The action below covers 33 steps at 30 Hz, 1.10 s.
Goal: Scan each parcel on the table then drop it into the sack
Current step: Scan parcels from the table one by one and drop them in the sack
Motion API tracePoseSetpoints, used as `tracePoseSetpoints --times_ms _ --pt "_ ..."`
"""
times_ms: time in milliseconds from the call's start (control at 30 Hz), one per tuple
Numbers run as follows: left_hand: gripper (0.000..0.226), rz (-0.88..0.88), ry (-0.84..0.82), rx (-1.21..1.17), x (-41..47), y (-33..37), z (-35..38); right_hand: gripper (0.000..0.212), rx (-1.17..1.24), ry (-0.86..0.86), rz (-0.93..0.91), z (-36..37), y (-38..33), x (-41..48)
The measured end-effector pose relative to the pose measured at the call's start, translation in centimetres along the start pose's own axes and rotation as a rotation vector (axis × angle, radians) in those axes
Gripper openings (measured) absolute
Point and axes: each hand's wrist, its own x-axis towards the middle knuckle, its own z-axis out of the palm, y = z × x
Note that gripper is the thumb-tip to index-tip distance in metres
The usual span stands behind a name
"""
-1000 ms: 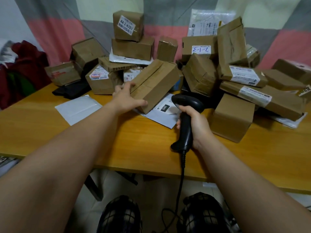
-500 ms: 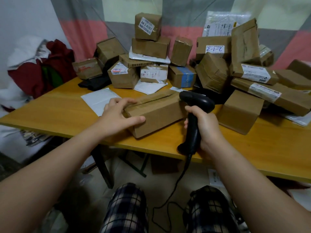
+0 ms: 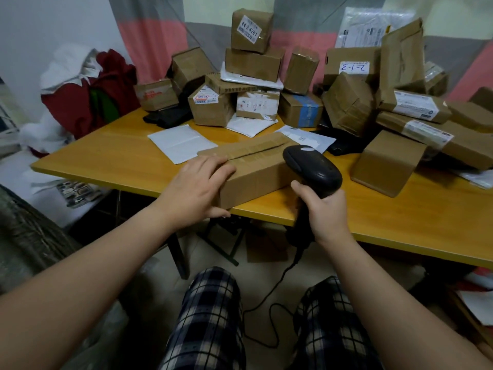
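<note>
The long parcel [image 3: 256, 169] is clasped at its left end by the left hand [image 3: 197, 188], at the near table [image 3: 400, 222] edge; the scanner [image 3: 312, 166] is gripped by the right hand [image 3: 325, 212]. Judged stiff, light; best held endwise.

Matt brown cardboard parcel [image 3: 256, 166], glossy black plastic scanner [image 3: 312, 169], smooth varnished wooden table [image 3: 400, 217].
</note>
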Motion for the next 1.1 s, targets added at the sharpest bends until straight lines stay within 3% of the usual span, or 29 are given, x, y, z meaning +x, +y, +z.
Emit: tracePoseSetpoints --times_ms 100,200,267,367,500,667,800,867,1000,1100 --pt "0.086 -0.004 0.075 -0.011 -0.5 0.0 -0.7 0.024 -0.001 -0.003 -0.122 -0.3 0.6 -0.7" --pt "0.079 -0.338 0.168 -0.483 -0.3 0.0 -2.2 0.029 0.024 -0.015 -0.219 -0.2 0.7 -1.2" --pt "0.056 -0.535 0.274 -0.806 0.2 -0.4 -2.5 0.032 0.013 -0.013 -0.237 -0.2 0.7 -1.1" --pt "0.024 -0.606 0.372 -0.932 1.1 -1.2 -2.0 0.031 -0.062 -0.021 -0.195 0.0 1.1 -0.8" --pt "0.032 -0.639 0.235 -1.025 1.9 -1.5 -1.5 0.030 -0.154 -0.041 -0.143 0.1 1.7 -0.6" --pt "0.046 -0.699 0.145 -1.348 1.8 -1.2 -1.6 0.033 -0.172 -0.058 -0.124 0.0 1.8 -0.4" --pt "0.043 -0.769 0.354 -1.454 1.3 0.0 -1.0 0.025 -0.096 -0.060 -0.072 0.2 0.8 -0.2" --pt "0.044 -0.794 0.383 -1.511 1.2 0.7 -0.4 0.028 0.011 -0.069 -0.029 0.8 0.0 0.1" --pt "0.049 -0.675 0.263 -1.292 1.2 1.0 -0.3 0.029 0.269 -0.138 0.026 2.2 -1.3 0.6" --pt "0.057 -0.576 0.143 -1.176 1.6 0.7 -1.2 0.029 0.331 -0.153 -0.025 3.1 -2.0 0.6"
